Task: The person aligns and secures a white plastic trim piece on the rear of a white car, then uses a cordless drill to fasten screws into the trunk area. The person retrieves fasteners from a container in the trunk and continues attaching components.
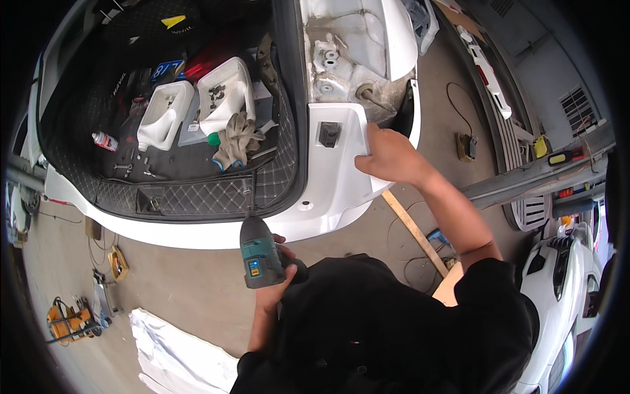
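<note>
My left hand [283, 269] is wrapped round the handle of a teal and dark grey cordless power driver [257, 253]. A long thin bit points from its nose over the trunk sill. My right hand [388, 154] is closed at the outer edge of a white car body panel [338, 174] at the rear corner; its fingertips are partly hidden. A black rubber-like piece [329, 134] sits on that panel, and a small hole shows lower down. Beyond the panel lies a bare, dirty metal recess [348, 52] of the car body.
In the quilted trunk [197, 192] stand two cut white containers [165, 115], one with small fasteners. Work gloves [237, 141], a spray can [105, 140] and loose tools lie near them. On the floor are a wooden plank [415, 233], a white sheet [180, 351] and cables.
</note>
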Tool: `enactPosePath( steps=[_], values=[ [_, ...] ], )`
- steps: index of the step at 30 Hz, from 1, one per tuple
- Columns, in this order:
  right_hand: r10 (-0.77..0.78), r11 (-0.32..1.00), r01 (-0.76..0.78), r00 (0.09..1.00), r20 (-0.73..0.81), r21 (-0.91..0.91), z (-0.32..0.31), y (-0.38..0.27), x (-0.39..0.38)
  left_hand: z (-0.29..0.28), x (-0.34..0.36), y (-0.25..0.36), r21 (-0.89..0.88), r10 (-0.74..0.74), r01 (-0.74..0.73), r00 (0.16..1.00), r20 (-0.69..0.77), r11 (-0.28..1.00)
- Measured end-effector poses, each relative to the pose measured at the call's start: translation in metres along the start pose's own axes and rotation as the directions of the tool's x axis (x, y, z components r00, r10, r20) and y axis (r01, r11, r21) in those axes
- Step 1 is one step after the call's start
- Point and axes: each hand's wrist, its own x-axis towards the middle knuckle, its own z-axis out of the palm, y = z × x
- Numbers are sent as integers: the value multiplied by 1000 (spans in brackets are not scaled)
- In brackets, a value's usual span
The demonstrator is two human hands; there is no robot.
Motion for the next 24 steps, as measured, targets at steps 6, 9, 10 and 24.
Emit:
enactPosePath(
  steps=[6,9,10,24],
  values=[
    [-109,975,98,993,43,201,2,13,23,24,5,-11,0,47,-48,998,32,999],
    [-170,950,162,985,5,268,8,23,24,23,12,-12,68,77,-83,993,86,994],
    [-166,948,157,986,7,278,8,24,23,24,16,-11,83,86,-93,992,90,992],
    [-58,990,62,998,-38,123,7,15,19,36,33,-14,82,28,-49,970,240,995]
  ],
)
